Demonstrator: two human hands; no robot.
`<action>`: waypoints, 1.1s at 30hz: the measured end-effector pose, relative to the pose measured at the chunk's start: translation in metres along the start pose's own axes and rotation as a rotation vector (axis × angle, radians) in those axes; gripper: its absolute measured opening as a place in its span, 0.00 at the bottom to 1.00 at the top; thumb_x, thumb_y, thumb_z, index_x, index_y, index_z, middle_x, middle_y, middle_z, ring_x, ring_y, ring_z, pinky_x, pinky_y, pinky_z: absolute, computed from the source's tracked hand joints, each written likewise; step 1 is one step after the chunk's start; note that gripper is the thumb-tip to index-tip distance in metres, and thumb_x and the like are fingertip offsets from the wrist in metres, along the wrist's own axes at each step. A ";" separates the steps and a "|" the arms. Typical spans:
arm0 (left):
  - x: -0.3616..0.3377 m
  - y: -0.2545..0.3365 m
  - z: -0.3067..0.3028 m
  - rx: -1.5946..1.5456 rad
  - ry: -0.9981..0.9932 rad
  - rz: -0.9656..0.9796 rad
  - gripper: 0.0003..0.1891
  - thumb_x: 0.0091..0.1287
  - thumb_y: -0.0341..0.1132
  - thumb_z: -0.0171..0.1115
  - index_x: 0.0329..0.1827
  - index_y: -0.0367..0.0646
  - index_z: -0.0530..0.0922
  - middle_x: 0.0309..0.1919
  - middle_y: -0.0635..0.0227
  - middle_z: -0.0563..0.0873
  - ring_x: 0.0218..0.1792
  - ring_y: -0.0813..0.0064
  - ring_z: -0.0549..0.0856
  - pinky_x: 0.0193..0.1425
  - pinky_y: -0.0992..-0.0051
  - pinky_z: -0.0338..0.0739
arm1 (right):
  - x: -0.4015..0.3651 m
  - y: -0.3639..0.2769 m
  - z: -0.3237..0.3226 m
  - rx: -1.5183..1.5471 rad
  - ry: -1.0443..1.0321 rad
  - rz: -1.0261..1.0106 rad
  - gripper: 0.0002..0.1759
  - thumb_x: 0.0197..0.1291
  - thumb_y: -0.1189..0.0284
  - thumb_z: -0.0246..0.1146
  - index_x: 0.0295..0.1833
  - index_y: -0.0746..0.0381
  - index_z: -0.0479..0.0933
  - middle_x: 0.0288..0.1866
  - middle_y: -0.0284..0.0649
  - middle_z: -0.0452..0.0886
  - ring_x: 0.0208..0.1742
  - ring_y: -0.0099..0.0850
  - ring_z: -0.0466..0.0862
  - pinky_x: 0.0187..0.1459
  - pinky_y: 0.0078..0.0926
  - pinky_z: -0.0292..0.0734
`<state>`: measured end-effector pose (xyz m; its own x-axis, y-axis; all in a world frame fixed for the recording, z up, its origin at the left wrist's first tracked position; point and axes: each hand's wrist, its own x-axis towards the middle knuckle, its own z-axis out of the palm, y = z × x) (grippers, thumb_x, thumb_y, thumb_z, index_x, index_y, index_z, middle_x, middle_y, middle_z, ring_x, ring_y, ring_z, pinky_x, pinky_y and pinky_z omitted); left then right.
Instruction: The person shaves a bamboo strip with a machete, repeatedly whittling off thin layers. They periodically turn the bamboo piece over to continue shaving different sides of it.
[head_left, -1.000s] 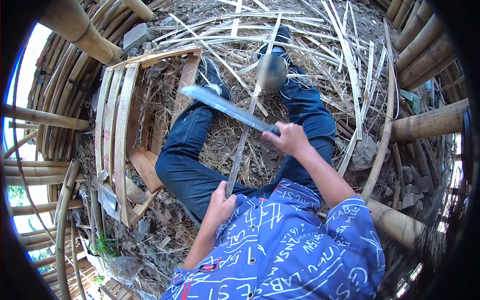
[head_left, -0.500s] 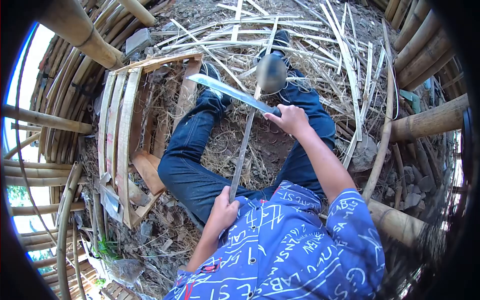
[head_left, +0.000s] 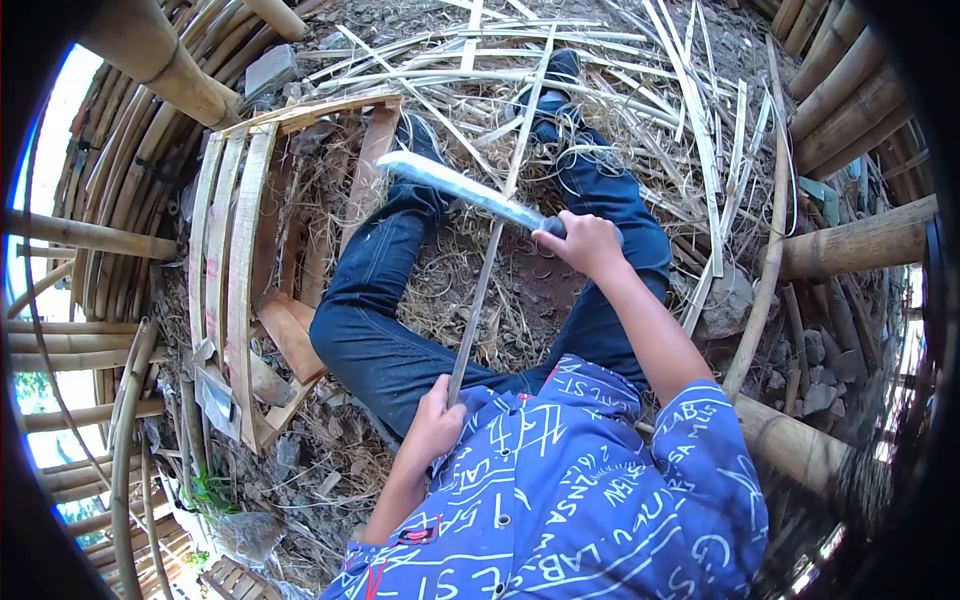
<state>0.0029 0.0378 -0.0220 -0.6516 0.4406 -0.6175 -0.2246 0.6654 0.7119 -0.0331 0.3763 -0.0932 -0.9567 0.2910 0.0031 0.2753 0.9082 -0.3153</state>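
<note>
Bamboo strip (head_left: 475,320), long, narrow and flat, slants from the person's lap out towards the dark shoe (head_left: 563,65). The left hand (head_left: 437,415) is closed round its near end; the right hand (head_left: 588,243) grips the handle of a broad, silvery machete (head_left: 450,182), whose blade crosses the strip. Beyond the blade the strip looks pale, nearer the lap greyer, so it seems only partly pared; how much is left cannot be told. Thin, curled shavings (head_left: 600,155) surround the shoe, and loose pale strips (head_left: 690,90) lie about the ground, suggesting much cutting already done.
</note>
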 end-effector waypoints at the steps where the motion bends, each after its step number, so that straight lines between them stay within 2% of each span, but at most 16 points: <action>1: 0.002 0.001 0.001 0.030 0.012 -0.002 0.08 0.55 0.25 0.53 0.37 0.37 0.69 0.27 0.66 0.72 0.30 0.75 0.71 0.34 0.72 0.69 | 0.006 0.004 0.006 0.021 0.014 0.047 0.37 0.57 0.32 0.56 0.29 0.61 0.76 0.23 0.48 0.83 0.27 0.46 0.86 0.30 0.44 0.81; 5: 0.011 -0.003 0.007 -0.116 -0.002 0.086 0.07 0.54 0.24 0.52 0.37 0.38 0.68 0.27 0.67 0.72 0.30 0.75 0.71 0.35 0.72 0.70 | -0.004 -0.006 0.021 -0.018 0.125 0.078 0.36 0.59 0.34 0.56 0.29 0.61 0.76 0.24 0.47 0.84 0.24 0.45 0.85 0.25 0.40 0.80; 8: 0.012 -0.013 0.011 -0.062 -0.036 0.002 0.08 0.54 0.24 0.52 0.37 0.38 0.69 0.27 0.67 0.72 0.32 0.75 0.71 0.36 0.72 0.70 | -0.013 0.001 0.034 -0.044 0.214 0.047 0.35 0.59 0.35 0.56 0.28 0.60 0.74 0.22 0.45 0.82 0.22 0.43 0.85 0.23 0.39 0.78; 10: 0.015 -0.024 0.015 -0.080 -0.056 0.145 0.07 0.58 0.25 0.53 0.40 0.36 0.69 0.26 0.65 0.76 0.25 0.73 0.76 0.30 0.70 0.72 | -0.014 0.001 0.039 -0.041 0.301 0.010 0.34 0.57 0.36 0.59 0.29 0.59 0.73 0.21 0.43 0.81 0.23 0.42 0.84 0.23 0.38 0.78; 11: 0.015 -0.028 0.012 -0.077 -0.055 0.141 0.07 0.58 0.25 0.53 0.40 0.36 0.69 0.26 0.65 0.76 0.25 0.73 0.76 0.30 0.70 0.72 | -0.013 0.002 0.039 -0.037 0.299 0.011 0.34 0.57 0.36 0.59 0.29 0.59 0.73 0.21 0.43 0.81 0.23 0.42 0.84 0.23 0.38 0.78; 13: 0.014 -0.020 0.001 -0.574 -0.273 -0.162 0.06 0.60 0.24 0.52 0.39 0.41 0.68 0.23 0.72 0.72 0.21 0.81 0.71 0.23 0.78 0.65 | -0.009 0.004 0.037 0.002 0.377 -0.065 0.32 0.58 0.37 0.60 0.30 0.60 0.74 0.21 0.43 0.80 0.24 0.42 0.84 0.24 0.37 0.77; 14: 0.014 -0.016 0.002 -0.555 -0.265 -0.136 0.10 0.61 0.22 0.48 0.40 0.49 0.63 0.21 0.79 0.66 0.14 0.88 0.62 0.15 0.82 0.51 | -0.007 0.006 0.037 -0.003 0.374 -0.080 0.32 0.57 0.38 0.61 0.30 0.60 0.74 0.21 0.43 0.80 0.24 0.42 0.84 0.25 0.37 0.77; 15: 0.015 -0.017 0.001 -0.558 -0.264 -0.137 0.10 0.61 0.22 0.48 0.40 0.49 0.63 0.21 0.79 0.66 0.14 0.88 0.62 0.15 0.82 0.51 | -0.007 0.005 0.034 -0.004 0.372 -0.083 0.32 0.57 0.38 0.61 0.30 0.60 0.74 0.21 0.43 0.80 0.24 0.42 0.84 0.25 0.37 0.77; 17: 0.017 -0.018 -0.002 -0.511 -0.241 -0.140 0.10 0.61 0.22 0.48 0.40 0.49 0.64 0.20 0.79 0.66 0.15 0.88 0.62 0.16 0.82 0.53 | -0.008 0.003 0.026 0.026 0.239 -0.046 0.34 0.57 0.36 0.60 0.29 0.60 0.74 0.22 0.44 0.81 0.25 0.42 0.84 0.26 0.38 0.78; 22: 0.018 -0.001 -0.009 -0.624 -0.339 -0.256 0.06 0.69 0.29 0.54 0.40 0.49 0.65 0.21 0.81 0.66 0.16 0.90 0.62 0.16 0.83 0.54 | -0.030 -0.006 0.025 0.135 0.135 -0.012 0.34 0.56 0.36 0.61 0.26 0.61 0.75 0.21 0.48 0.81 0.25 0.47 0.84 0.27 0.42 0.79; 24: 0.022 0.006 -0.007 -0.603 -0.334 -0.250 0.10 0.72 0.37 0.59 0.37 0.45 0.68 0.19 0.80 0.66 0.16 0.89 0.65 0.15 0.83 0.57 | -0.045 -0.011 0.030 0.213 0.083 -0.043 0.35 0.55 0.36 0.62 0.26 0.61 0.76 0.22 0.49 0.82 0.26 0.48 0.84 0.29 0.44 0.79; 27: 0.029 0.011 -0.005 -0.579 -0.309 -0.295 0.12 0.73 0.41 0.60 0.36 0.45 0.69 0.19 0.80 0.66 0.16 0.89 0.65 0.15 0.83 0.58 | -0.067 -0.034 0.022 0.317 0.007 -0.099 0.34 0.55 0.35 0.61 0.26 0.58 0.78 0.20 0.48 0.80 0.25 0.48 0.84 0.28 0.45 0.78; 28: 0.033 0.006 -0.006 -0.634 -0.351 -0.298 0.11 0.71 0.39 0.61 0.38 0.44 0.71 0.20 0.79 0.68 0.17 0.87 0.67 0.17 0.82 0.63 | -0.073 -0.041 0.021 0.307 -0.020 -0.118 0.34 0.55 0.35 0.61 0.26 0.58 0.78 0.20 0.47 0.80 0.24 0.48 0.84 0.28 0.45 0.78; 29: 0.034 0.004 -0.006 -0.629 -0.356 -0.297 0.11 0.71 0.39 0.61 0.38 0.44 0.71 0.20 0.79 0.68 0.17 0.87 0.67 0.17 0.82 0.63 | -0.077 -0.048 0.017 0.302 -0.084 -0.117 0.31 0.54 0.38 0.64 0.29 0.58 0.80 0.21 0.46 0.81 0.25 0.48 0.84 0.28 0.43 0.77; 33: 0.034 0.006 -0.003 -0.651 -0.401 -0.245 0.11 0.69 0.38 0.64 0.43 0.41 0.74 0.21 0.75 0.74 0.18 0.83 0.72 0.21 0.78 0.72 | -0.095 -0.071 0.017 0.456 -0.151 -0.127 0.31 0.56 0.39 0.63 0.30 0.61 0.80 0.21 0.49 0.80 0.26 0.51 0.83 0.29 0.45 0.77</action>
<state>-0.0226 0.0549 -0.0375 -0.2471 0.5925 -0.7667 -0.7854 0.3409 0.5166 0.0366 0.2788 -0.0870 -0.9923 0.1092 -0.0591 0.1189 0.6997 -0.7045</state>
